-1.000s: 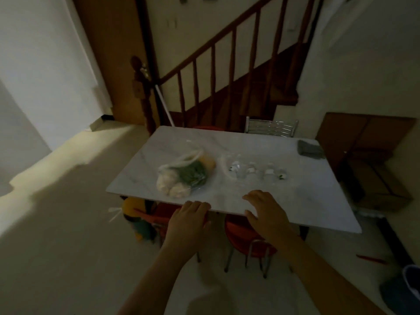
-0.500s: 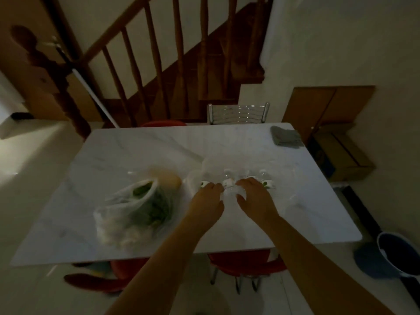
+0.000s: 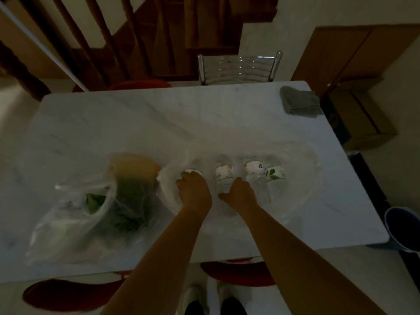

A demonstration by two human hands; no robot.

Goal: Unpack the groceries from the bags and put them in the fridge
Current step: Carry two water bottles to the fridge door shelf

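Dim room, white marble table [image 3: 136, 123] filling the view, wooden stair railing [image 3: 95, 37] behind it. Both hands are down at the clear plastic bag [image 3: 295, 178] of water bottles [image 3: 252, 169] near the middle of the table. The left hand [image 3: 193, 189] has its fingers curled onto the bag's mouth by one bottle; the right hand [image 3: 238, 192] curls over the next bottle, though what exactly it grips cannot be told. Just left sits a second bag of greens [image 3: 97, 201]. A grey cloth [image 3: 297, 101] lies at the far right corner, a chrome chair [image 3: 238, 67] beyond.
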